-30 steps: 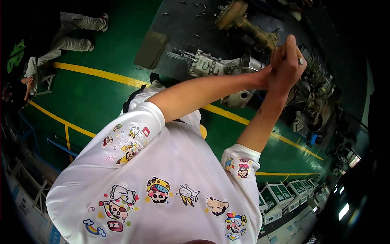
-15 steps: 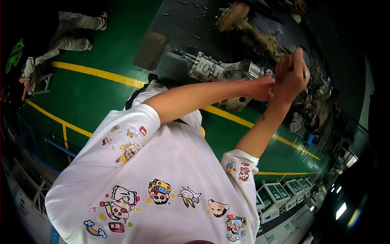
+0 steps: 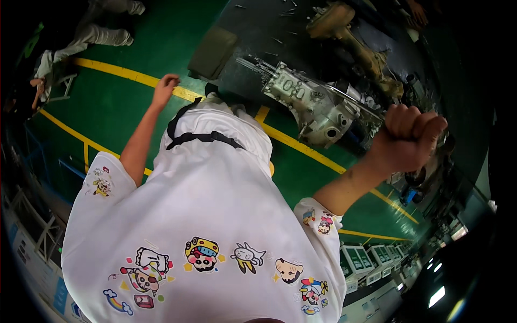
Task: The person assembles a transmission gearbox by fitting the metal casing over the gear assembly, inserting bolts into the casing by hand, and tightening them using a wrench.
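My right hand (image 3: 406,137) is closed round the end of a long shiny metal bar (image 3: 355,101). The bar slants up and left across a silver gearbox housing (image 3: 304,99) on the dark workbench; its far end is hard to make out against the metal. My left hand (image 3: 166,89) hangs apart to the left, above the green floor, with its fingers loosely bent and nothing visible in them. Several thin rods (image 3: 256,65) stick out of the housing's left end.
A rusty brown axle-like part (image 3: 350,37) lies behind the housing. A dark pad (image 3: 212,54) sits at the bench's left edge, and small bolts (image 3: 277,40) are scattered about. Another person's legs (image 3: 107,35) show far left. White-framed cases (image 3: 358,258) line the lower right.
My left hand has left the spot beside my right hand and swung far left. My right hand has shifted right and lower, and the metal bar now shows clearly.
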Tool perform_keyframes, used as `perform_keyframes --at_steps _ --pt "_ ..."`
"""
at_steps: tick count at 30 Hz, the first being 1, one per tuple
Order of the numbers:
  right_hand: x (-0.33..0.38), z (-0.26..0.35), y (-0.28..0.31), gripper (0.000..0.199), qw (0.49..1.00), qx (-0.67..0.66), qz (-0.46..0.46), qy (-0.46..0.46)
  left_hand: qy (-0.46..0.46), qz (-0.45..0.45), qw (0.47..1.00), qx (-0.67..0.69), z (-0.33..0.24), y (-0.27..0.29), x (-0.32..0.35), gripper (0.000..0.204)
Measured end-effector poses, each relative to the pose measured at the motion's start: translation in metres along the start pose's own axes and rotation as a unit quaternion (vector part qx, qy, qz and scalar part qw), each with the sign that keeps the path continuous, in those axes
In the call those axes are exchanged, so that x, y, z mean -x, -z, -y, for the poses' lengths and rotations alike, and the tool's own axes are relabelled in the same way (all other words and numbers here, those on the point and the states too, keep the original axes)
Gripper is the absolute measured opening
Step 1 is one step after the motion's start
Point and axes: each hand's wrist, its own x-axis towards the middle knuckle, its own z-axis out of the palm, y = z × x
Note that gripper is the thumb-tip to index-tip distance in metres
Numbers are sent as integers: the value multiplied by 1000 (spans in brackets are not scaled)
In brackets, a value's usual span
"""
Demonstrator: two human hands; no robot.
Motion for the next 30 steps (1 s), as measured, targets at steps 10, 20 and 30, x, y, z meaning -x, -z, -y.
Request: perform_keyframes --at_steps 10,20,30 --pt "-4 -34 -41 47 999 24 15 -22 321 -101 940 54 146 67 153 36" --pt "-16 -57 -76 48 997 71 15 -24 250 -128 960 -6 152 68 175 35" --pt "-44 -57 -84 40 984 126 41 -118 262 -82 960 57 143 77 145 38"
